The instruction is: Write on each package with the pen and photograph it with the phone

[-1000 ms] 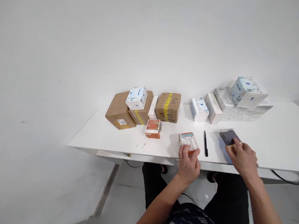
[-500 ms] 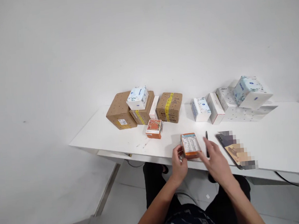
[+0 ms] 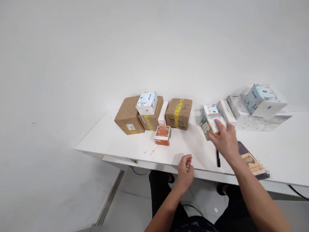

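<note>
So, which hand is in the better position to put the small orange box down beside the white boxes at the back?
The right hand. It already grips the small orange box, lifted just in front of the white boxes. The left hand is empty, loosely curled at the table edge, farther away.

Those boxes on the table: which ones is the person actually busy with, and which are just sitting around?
In hand:
- small orange box, gripped and lifted by the right hand
- left hand, loosely curled at the table edge, holding nothing

Lying about:
- brown cartons
- second orange box
- white tissue boxes
- black pen
- phone
</note>
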Demonstrator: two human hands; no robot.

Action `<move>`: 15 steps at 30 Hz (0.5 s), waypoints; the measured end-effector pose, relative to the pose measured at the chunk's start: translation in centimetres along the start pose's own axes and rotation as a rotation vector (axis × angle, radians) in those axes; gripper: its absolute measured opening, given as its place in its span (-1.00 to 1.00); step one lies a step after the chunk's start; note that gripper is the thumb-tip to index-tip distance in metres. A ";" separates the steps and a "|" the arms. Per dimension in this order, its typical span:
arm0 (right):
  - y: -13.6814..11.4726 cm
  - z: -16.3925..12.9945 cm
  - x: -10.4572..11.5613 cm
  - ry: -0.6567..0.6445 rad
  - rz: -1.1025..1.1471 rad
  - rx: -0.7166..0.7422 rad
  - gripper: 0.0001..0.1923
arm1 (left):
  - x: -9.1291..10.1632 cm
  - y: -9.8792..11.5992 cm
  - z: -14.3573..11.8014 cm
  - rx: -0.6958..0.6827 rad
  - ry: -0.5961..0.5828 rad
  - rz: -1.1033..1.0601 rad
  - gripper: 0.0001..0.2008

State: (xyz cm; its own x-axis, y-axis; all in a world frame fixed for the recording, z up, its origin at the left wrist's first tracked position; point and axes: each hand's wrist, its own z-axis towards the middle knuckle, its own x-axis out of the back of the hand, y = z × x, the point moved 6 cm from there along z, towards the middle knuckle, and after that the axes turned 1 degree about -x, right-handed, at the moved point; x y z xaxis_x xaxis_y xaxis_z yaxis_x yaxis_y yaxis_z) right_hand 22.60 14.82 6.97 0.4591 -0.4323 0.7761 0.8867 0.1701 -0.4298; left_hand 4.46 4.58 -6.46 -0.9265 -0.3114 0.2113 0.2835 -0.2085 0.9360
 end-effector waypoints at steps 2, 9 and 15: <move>1.0 3.6 0.6 0.105 0.000 -0.013 -0.34 | 0.6 0.5 0.2 -0.034 0.031 0.052 -0.59; 4.0 9.9 -2.9 0.079 -0.031 0.045 -0.41 | 7.3 2.7 3.5 -0.230 0.429 0.407 -0.63; 4.8 8.3 -1.6 0.143 0.030 0.053 -0.30 | 10.8 0.8 8.0 0.073 0.474 0.610 -0.34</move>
State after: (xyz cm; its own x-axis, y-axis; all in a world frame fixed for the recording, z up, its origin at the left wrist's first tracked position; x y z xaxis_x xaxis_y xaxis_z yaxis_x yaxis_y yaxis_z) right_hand 26.60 23.70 7.50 0.4768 -0.5474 0.6878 0.8759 0.2296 -0.4244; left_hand -7.25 8.48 -1.17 -0.4025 -0.7182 0.5676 0.6773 0.1834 0.7125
